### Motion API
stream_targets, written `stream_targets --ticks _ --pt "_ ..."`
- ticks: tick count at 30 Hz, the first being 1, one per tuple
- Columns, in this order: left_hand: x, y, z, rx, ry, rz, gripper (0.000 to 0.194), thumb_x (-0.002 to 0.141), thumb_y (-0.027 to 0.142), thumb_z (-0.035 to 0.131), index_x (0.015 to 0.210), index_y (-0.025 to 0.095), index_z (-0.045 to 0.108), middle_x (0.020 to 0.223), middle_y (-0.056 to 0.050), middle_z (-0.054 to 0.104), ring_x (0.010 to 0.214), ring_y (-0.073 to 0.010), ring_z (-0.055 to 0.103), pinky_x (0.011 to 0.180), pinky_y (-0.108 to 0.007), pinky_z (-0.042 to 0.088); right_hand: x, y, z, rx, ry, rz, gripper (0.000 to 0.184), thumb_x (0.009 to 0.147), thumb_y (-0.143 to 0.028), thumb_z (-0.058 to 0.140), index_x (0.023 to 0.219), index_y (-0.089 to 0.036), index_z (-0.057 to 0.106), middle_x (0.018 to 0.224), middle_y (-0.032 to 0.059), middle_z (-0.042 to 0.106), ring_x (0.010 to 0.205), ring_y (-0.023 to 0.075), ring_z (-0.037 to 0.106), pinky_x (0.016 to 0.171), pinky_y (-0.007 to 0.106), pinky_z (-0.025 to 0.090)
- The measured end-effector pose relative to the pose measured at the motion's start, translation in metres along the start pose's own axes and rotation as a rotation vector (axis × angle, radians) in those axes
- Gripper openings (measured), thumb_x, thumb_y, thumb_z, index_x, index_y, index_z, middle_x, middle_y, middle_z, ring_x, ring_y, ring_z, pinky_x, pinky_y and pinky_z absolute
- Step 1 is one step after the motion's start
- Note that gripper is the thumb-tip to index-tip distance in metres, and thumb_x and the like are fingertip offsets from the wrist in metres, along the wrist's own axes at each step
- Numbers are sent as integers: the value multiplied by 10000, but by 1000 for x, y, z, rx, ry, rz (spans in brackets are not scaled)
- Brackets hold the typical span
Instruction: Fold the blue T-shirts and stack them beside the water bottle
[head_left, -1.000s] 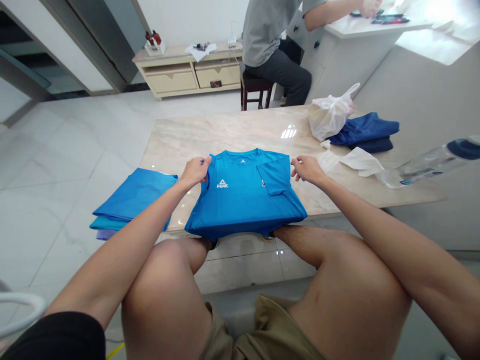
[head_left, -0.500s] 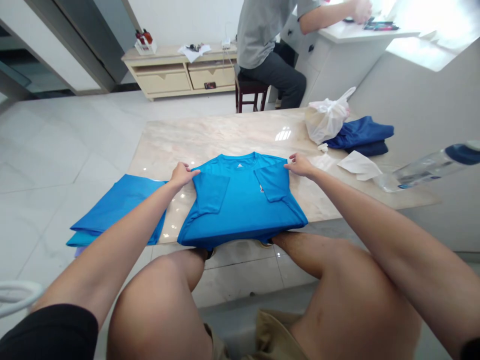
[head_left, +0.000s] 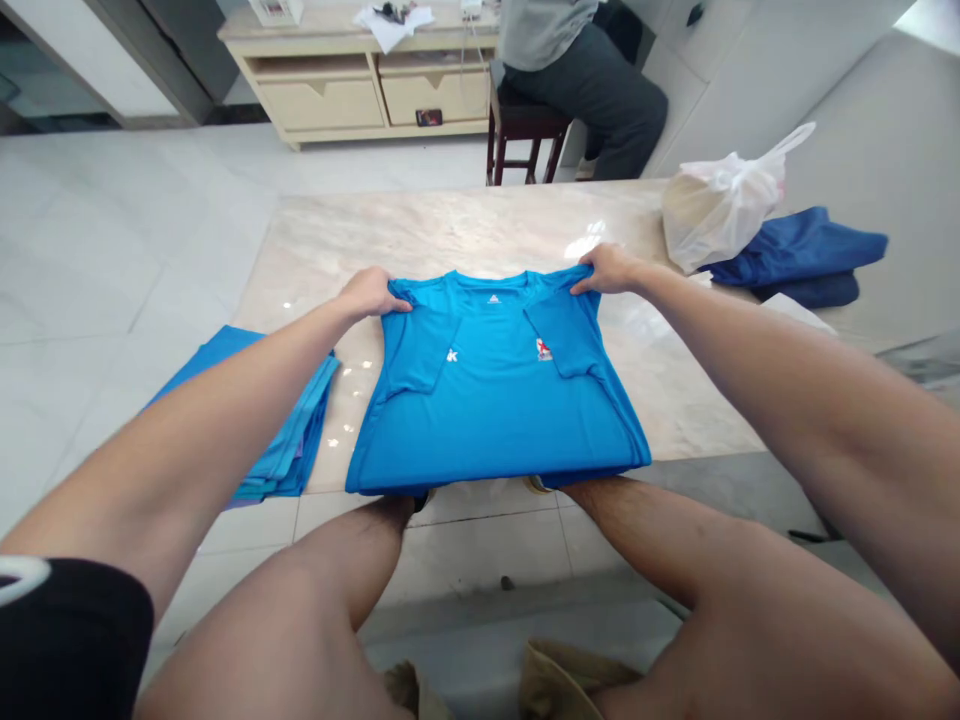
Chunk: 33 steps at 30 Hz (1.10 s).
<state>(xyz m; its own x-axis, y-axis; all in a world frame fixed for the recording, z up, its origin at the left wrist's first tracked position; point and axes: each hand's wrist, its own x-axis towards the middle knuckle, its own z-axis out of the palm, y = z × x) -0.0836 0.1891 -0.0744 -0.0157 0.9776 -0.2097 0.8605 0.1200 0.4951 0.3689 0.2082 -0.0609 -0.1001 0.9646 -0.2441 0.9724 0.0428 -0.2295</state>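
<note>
A cream cabinet (head_left: 360, 90) stands against the far wall of a white-tiled room, and a seated person (head_left: 592, 70) in dark trousers is on a dark wooden stool (head_left: 521, 145) beyond a marble surface (head_left: 465, 230). A blue T-shirt (head_left: 495, 400) lies flat on the surface, front up, sleeves folded in, its lower fold at the near edge above the knees. The left hand (head_left: 369, 293) is at the shirt's left shoulder, its fingers (head_left: 397, 303) pinching the cloth. The right hand (head_left: 611, 270) holds the right shoulder, its fingers (head_left: 585, 280) also pinching. A stack of blue shirts (head_left: 289, 440) lies left of the surface edge, and a white plastic bag (head_left: 720, 200) sits beside navy clothes (head_left: 802, 255) on the right
</note>
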Motion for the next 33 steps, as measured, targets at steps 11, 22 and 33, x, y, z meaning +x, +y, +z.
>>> stream_targets --ticks 11,22,33 --pt "7 54 -95 220 741 243 832 1071 684 345 1195 -94 613 1177 -42 694 1249 -305 685 984 -384 430 3 -43 -95 185 929 -125 246 1009 -279 772 1183 -191 622 1331 104 650 1267 250 548 1206 470 426" --pt "-195 -46 -8 155 316 348 96 953 253 613 1025 270 673 1229 -96 751 1294 -306 651 1178 -438 458 -180 25 38 54 374 -495 101 966 -274 617 1031 -247 689 1054 129 718 1083 340 643 1036 502 499" --pt "-217 -65 21 283 -87 549 421 870 300 665 1284 291 742 1365 -131 733 1344 -365 622 1221 -542 397 -197 15 76 101 115 -608 504 987 -532 722 1370 -206 734 1265 162 760 1202 373 686 1118 526 519"
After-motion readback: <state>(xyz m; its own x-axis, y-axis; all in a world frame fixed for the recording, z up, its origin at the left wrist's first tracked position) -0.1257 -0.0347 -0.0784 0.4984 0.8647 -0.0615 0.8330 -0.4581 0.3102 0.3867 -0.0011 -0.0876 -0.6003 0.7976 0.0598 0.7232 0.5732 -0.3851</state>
